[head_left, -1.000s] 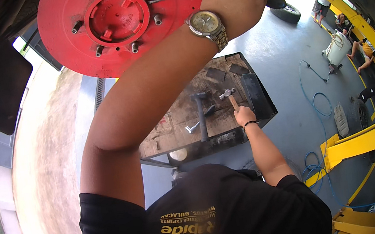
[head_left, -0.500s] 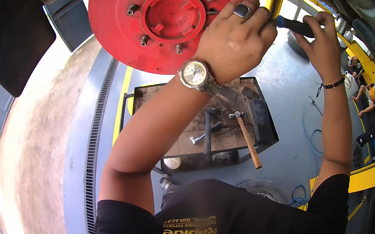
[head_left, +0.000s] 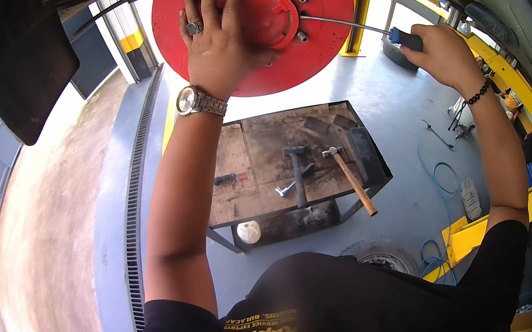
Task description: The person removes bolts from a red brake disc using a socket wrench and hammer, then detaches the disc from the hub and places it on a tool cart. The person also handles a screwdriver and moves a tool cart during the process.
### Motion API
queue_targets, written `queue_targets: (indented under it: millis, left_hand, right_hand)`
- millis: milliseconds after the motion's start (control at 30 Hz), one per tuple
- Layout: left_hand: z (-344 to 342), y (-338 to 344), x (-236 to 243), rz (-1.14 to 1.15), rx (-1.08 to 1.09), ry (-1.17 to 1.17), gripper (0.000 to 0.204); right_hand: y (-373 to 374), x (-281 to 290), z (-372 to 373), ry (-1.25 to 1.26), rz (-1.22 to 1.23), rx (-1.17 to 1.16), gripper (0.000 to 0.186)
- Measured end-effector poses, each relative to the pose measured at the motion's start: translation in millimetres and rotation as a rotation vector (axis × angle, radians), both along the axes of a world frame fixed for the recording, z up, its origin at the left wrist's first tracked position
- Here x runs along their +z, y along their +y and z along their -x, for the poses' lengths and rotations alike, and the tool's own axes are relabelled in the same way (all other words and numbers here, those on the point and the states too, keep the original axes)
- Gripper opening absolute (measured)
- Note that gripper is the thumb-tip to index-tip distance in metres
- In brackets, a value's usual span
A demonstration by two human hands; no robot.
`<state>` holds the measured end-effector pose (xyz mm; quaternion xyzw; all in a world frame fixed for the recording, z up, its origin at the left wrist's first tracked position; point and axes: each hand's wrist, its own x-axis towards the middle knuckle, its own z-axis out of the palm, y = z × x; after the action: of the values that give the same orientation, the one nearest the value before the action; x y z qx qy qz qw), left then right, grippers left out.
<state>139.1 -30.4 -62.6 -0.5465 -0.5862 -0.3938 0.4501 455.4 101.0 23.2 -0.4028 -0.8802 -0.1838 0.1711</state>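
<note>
A red drum-shaped wheel hub with several bare studs and a round raised centre fills the top middle. My left hand lies on its left part with the fingers stretched out, holding nothing. A ring and a wristwatch are on that arm. My right hand is closed round the blue-and-black handle of a long screwdriver. Its shaft runs left, and the tip meets the right edge of the raised centre. Whether the tip sits in a gap, I cannot tell.
Below the hub stands a tool cart bearing a black-handled hammer, a wooden-handled hammer and a second screwdriver. A tyre, a blue hose and yellow lift parts are nearby. A dark panel hangs upper left.
My left hand has moved left from the hub's right side and now rests spread on it. My right hand has gone from a fingertip hold to a full grip on the screwdriver handle.
</note>
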Motion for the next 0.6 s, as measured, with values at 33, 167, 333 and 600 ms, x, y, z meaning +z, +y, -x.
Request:
queue_targets:
  millis: [33,167,333,600]
  left_hand:
    - [3,-1,-1,-0.005,-0.022,-0.027,0.11]
    - [-7,19,1,0.028,-0.072,-0.039,0.118]
    - [1,8,0,0.082,-0.084,-0.07,0.117]
    - [-5,12,0,0.017,-0.082,-0.014,0.118]
  right_hand:
    - [-9,3,3,-0.033,-0.02,-0.042,0.029]
    - [47,-9,-10,0.019,-0.029,0.035,0.026]
    - [-25,-21,7,0.021,0.089,-0.088,0.026]
    - [-64,-34,-20,0.019,-0.08,-0.215,0.029]
